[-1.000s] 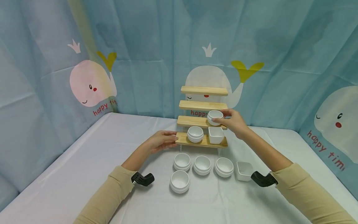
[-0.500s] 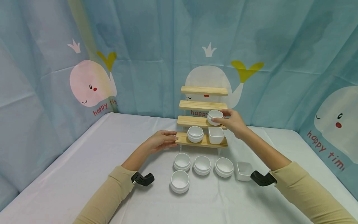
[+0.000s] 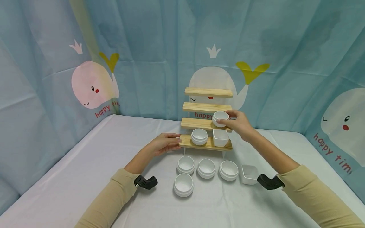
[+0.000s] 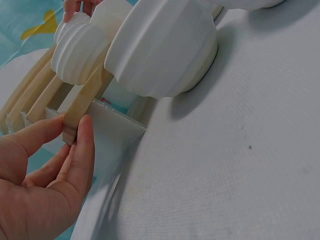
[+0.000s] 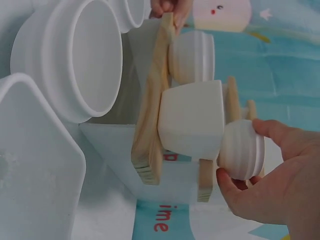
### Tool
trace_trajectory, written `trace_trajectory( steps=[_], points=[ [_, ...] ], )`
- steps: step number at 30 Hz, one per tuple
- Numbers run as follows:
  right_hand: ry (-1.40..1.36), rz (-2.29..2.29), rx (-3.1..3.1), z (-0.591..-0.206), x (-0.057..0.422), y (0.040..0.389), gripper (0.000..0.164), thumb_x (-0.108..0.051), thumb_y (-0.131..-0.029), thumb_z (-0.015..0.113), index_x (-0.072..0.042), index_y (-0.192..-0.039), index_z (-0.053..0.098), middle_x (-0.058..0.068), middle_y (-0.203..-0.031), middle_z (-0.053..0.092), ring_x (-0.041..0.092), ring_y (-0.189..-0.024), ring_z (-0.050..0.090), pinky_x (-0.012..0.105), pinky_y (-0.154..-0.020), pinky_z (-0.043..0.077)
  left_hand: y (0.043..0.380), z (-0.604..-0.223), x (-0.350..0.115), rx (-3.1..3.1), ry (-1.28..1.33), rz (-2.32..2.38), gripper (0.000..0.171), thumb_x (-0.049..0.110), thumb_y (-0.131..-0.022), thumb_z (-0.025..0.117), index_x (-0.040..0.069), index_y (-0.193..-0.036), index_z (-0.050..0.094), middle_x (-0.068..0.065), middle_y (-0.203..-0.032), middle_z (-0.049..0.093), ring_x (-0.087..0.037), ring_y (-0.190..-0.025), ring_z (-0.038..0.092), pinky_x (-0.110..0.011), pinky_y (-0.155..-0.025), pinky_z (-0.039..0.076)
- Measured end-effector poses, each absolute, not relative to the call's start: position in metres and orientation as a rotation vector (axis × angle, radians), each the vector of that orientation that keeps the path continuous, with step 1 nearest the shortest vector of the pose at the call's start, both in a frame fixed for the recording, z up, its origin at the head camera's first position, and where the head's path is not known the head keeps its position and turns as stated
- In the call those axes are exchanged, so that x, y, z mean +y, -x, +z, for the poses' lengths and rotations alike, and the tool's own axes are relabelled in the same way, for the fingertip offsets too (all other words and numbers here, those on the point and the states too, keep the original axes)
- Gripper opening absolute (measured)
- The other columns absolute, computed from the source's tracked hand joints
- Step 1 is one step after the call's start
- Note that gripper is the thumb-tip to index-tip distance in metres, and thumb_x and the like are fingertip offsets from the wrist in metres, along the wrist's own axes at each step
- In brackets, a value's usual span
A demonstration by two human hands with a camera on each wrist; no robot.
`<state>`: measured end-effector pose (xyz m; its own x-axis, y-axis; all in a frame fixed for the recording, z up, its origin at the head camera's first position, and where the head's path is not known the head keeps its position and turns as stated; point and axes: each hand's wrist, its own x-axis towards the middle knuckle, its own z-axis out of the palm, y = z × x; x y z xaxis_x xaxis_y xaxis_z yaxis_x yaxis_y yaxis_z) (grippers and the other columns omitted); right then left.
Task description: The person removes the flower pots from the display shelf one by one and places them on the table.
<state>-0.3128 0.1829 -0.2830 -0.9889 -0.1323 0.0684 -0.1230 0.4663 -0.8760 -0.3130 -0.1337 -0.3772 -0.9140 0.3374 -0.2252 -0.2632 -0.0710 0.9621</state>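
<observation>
A small white ribbed round bowl (image 3: 220, 118) is gripped by my right hand (image 3: 240, 125) at the right end of the stand's second step from the bottom. In the right wrist view, thumb and fingers clasp that bowl's sides, close behind a white square bowl (image 5: 192, 120). My left hand (image 3: 164, 144) pinches the left end of the lowest wooden board (image 3: 185, 141); the left wrist view has thumb above and fingers below the board end (image 4: 76, 120). Another round bowl (image 3: 199, 137) sits on this lowest step, left of the square one.
Several white round bowls, among them a nearer one (image 3: 183, 185), stand on the white tablecloth (image 3: 85, 177) before the stand. A square bowl (image 3: 249, 174) is at their right. Two upper boards, the top one (image 3: 208, 92) included, rise toward the blue whale-print curtain (image 3: 154, 63).
The right hand has shifted the bowl very slightly to the right and up on the second step. The left hand keeps its place on the board.
</observation>
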Motion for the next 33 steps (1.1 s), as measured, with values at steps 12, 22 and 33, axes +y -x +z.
trace_trajectory(
  steps=[12,22,33],
  points=[
    [0.235,-1.628,2.668,-0.276,0.184,0.305,0.069,-0.020,-0.096,0.078,0.001,-0.154,0.048,0.024,-0.153,0.047,0.039,-0.133,0.051,0.046,-0.108,0.049,0.311,-0.377,-0.134,1.821,-0.072,2.034,0.052,-0.002,-0.105,0.059,-0.013,-0.153,0.042,-0.015,-0.116,0.064,-0.011,-0.085,0.072,-0.021,-0.081,0.065],
    [0.311,-1.646,2.642,-0.273,0.186,0.294,0.067,-0.019,-0.096,0.078,0.000,-0.154,0.048,0.022,-0.153,0.049,0.038,-0.133,0.055,0.047,-0.109,0.049,0.311,-0.377,-0.134,1.821,-0.078,2.035,0.053,-0.002,-0.105,0.060,-0.013,-0.153,0.041,-0.016,-0.116,0.064,-0.011,-0.085,0.072,-0.022,-0.081,0.065],
    [0.336,-1.627,2.649,-0.270,0.188,0.284,0.065,-0.020,-0.096,0.078,-0.002,-0.152,0.050,0.019,-0.149,0.053,0.022,-0.116,0.061,0.038,-0.100,0.052,0.311,-0.377,-0.133,1.823,-0.078,2.039,0.053,-0.002,-0.105,0.060,-0.013,-0.153,0.042,-0.016,-0.117,0.064,-0.011,-0.084,0.072,-0.022,-0.081,0.065]
  ],
)
